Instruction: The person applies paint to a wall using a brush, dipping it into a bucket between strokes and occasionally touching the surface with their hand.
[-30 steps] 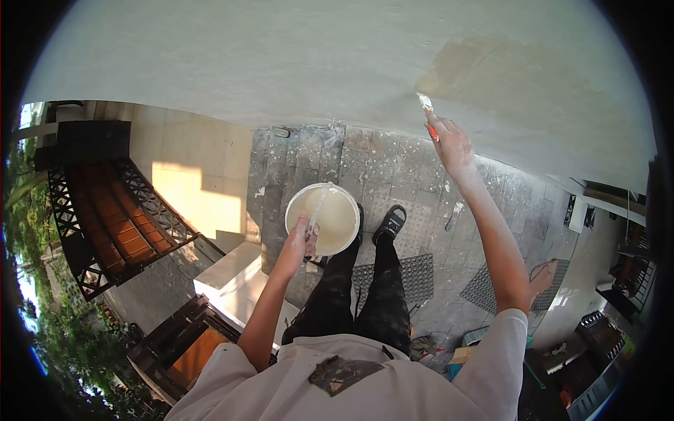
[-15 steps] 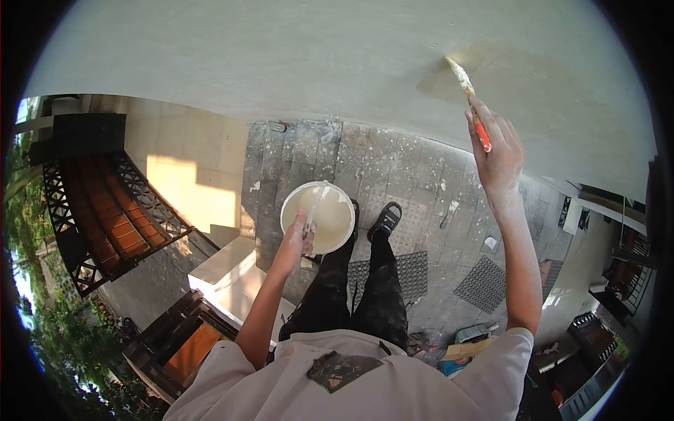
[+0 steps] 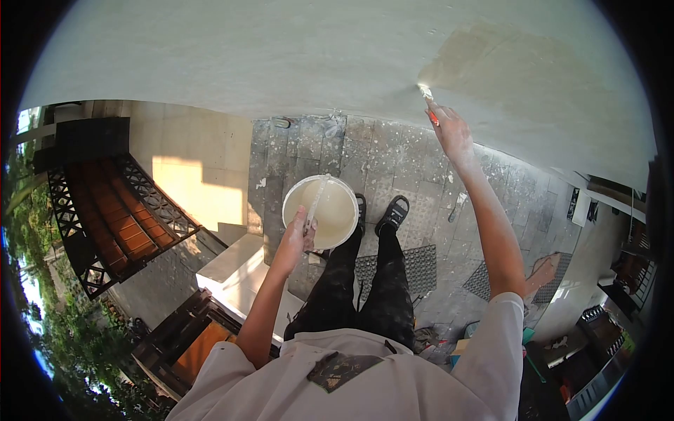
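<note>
Our left hand (image 3: 296, 238), fingers closed on white paint bucket (image 3: 321, 212) at near rim, above paved floor (image 3: 393, 161). Our right hand (image 3: 449, 133), fingers wrapped round red-handled brush (image 3: 427, 100), bristles touching wall (image 3: 281, 56) beside darker patch (image 3: 519, 70).

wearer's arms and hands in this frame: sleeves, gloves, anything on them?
Both arms are bare from short, pale off-white T-shirt sleeves down. No gloves, watch or rings show. The left hand and right hand look dusted with pale smears or specks, likely paint. The sleeve cuffs are plain, with no markings visible.
</note>
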A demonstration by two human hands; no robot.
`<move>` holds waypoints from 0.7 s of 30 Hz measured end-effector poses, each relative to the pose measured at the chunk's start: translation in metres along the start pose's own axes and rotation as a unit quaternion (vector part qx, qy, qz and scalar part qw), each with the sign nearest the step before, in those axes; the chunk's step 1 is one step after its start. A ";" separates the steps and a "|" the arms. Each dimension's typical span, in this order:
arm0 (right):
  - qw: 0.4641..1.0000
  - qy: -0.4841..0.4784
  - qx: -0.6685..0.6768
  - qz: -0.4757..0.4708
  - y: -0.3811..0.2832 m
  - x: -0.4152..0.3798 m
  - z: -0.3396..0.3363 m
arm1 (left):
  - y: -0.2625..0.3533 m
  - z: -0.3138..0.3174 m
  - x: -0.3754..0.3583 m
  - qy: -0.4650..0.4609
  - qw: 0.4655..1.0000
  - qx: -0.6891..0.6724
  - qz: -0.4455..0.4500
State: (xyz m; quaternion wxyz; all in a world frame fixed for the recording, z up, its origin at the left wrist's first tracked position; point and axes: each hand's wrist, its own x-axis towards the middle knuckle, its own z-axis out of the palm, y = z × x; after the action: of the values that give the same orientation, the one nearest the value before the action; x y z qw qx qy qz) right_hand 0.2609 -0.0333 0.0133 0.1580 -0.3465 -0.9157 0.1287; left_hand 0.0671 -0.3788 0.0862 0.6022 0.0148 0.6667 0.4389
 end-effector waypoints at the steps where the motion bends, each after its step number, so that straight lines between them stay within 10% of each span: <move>1: 1.000 0.000 -0.004 -0.001 0.000 0.001 -0.001 | 0.000 0.000 -0.001 0.000 1.000 0.003 0.000; 11: 0.997 0.072 -0.006 -0.008 -0.039 0.005 -0.092 | -0.002 0.008 -0.001 0.020 0.999 0.015 -0.029; 21: 0.999 0.017 -0.021 -0.043 -0.016 0.005 -0.037 | -0.004 0.007 -0.002 0.004 1.000 0.009 -0.019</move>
State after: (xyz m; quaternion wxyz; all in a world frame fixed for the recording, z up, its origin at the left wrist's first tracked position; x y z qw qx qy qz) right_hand 0.2618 -0.0373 0.0539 0.1714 -0.3124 -0.9294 0.0965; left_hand 0.0756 -0.3787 0.0860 0.6079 0.0058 0.6728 0.4216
